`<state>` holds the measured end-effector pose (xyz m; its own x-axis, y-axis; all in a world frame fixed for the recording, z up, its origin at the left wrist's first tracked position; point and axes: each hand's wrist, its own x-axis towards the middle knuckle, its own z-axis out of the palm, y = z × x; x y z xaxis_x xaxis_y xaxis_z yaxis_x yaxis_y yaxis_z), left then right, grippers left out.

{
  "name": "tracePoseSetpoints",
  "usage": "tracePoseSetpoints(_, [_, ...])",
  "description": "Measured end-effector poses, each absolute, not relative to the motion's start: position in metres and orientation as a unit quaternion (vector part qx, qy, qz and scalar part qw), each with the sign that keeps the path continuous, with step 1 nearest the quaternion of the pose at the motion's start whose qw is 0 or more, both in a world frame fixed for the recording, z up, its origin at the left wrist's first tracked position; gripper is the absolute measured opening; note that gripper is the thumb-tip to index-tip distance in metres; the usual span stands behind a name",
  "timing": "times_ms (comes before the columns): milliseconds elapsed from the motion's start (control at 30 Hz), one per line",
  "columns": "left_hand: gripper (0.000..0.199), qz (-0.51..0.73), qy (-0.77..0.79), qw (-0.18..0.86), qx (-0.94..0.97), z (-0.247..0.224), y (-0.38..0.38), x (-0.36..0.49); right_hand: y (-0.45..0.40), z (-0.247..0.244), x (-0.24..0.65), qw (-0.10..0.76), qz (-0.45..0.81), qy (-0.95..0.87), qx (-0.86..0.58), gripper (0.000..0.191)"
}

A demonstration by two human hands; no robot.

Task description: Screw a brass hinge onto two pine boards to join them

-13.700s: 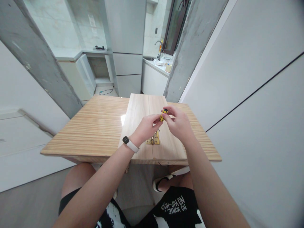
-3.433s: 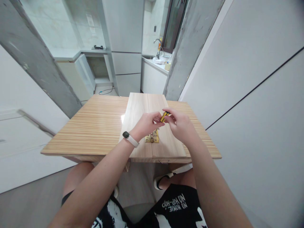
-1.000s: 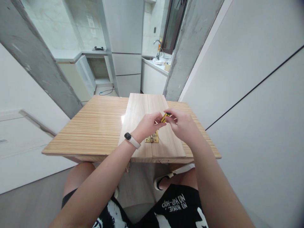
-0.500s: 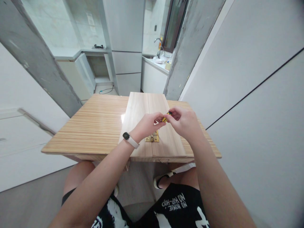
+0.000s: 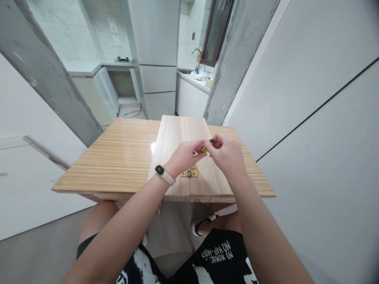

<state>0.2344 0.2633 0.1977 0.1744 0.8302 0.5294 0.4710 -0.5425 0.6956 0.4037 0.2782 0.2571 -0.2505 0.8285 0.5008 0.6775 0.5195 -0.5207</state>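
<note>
I pinch a small yellow-and-black piece (image 5: 204, 150) between my two hands above a pale wooden board (image 5: 171, 134) laid across the striped tabletop (image 5: 118, 157). My left hand (image 5: 186, 154), thumb and fingers closed on the near left end, lies to the left of the piece; my right hand (image 5: 229, 153) sits to its right, thumb and fingertips gripping the black far right end. The piece slants between them, from near left to far right, partly covered by my fingers, so its exact shape cannot be made out.

On the board, nearer to me and a little left of the piece, lies a flat yellow patterned item (image 5: 194, 170), its far left part hidden behind my left hand and wrist; the markings and the small dark detail on it are too fine to identify. A dark-faced watch (image 5: 160, 170) on a pale strap circles my left wrist, over the board's left side. Beyond the tabletop's far edge stand a tall grey cabinet (image 5: 156, 35) and, to its right, a sink counter with a curved faucet (image 5: 196, 51). My black shorts (image 5: 219, 236), with white lettering, show at the near side.
</note>
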Motion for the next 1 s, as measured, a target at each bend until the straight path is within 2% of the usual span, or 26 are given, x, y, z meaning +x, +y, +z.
tracePoseSetpoints(100, [0.009, 0.464, 0.441, 0.181, 0.747, 0.197, 0.265, 0.232, 0.280, 0.259, 0.412, 0.362, 0.123, -0.826, -0.415, 0.010])
tracePoseSetpoints(233, [0.009, 0.455, 0.434, 0.183, 0.756, 0.200, 0.264, 0.230, 0.281, 0.259, 0.421, 0.341, 0.130, -0.852, -0.375, 0.015])
tracePoseSetpoints(400, [0.007, 0.455, 0.428, 0.201, 0.755, 0.199, 0.264, 0.229, 0.287, 0.253, 0.421, 0.377, 0.155, -0.831, -0.379, 0.010])
tracePoseSetpoints(733, [0.019, 0.457, 0.424, 0.205, 0.755, 0.198, 0.264, 0.228, 0.281, 0.252, 0.410, 0.416, 0.149, -0.791, -0.423, 0.010])
tracePoseSetpoints(800, [0.022, 0.467, 0.435, 0.192, 0.746, 0.200, 0.263, 0.231, 0.278, 0.252, 0.406, 0.422, 0.138, -0.783, -0.436, 0.012])
tracePoseSetpoints(1000, [0.014, 0.470, 0.455, 0.136, 0.744, 0.202, 0.264, 0.235, 0.272, 0.251, 0.401, 0.424, 0.112, -0.767, -0.469, 0.015])
